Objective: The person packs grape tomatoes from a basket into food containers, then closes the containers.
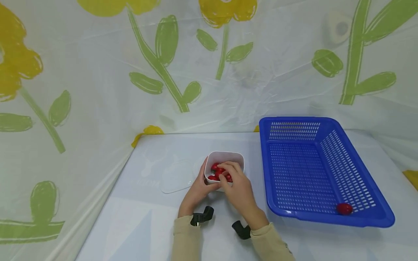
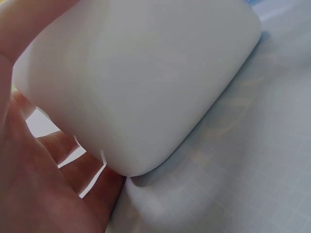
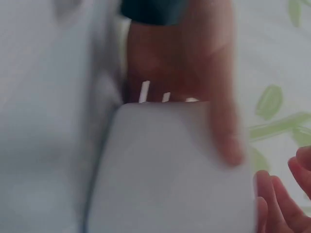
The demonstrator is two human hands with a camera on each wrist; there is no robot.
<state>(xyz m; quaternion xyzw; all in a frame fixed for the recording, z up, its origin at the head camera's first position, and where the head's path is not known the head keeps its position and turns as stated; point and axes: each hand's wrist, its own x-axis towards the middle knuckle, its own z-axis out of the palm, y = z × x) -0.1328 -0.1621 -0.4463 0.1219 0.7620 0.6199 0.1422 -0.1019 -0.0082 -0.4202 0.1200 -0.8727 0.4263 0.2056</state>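
A white square-sided container (image 1: 224, 157) stands on the table, with several small, glossy, red oval fruits (image 1: 214, 167) inside. My left hand (image 1: 199, 190) grips it from the left, thumb along the near wall and fingers round the far left side. In the left wrist view the container's smooth wall (image 2: 160, 73) fills much of the picture, against the palm. My right hand (image 1: 240, 190) reaches over the near right rim, its bent fingers spread above the fruits. In the right wrist view its fingertips (image 3: 274, 199) are apart beside the container, with no fruit showing between them.
To the right stands a large blue perforated basket (image 1: 269, 174) with one red fruit (image 1: 344, 208) in its near right corner. A clear, thin-edged lid-like piece (image 1: 176, 177) lies left of the container. A flower-patterned curtain (image 1: 228, 98) hangs behind the table.
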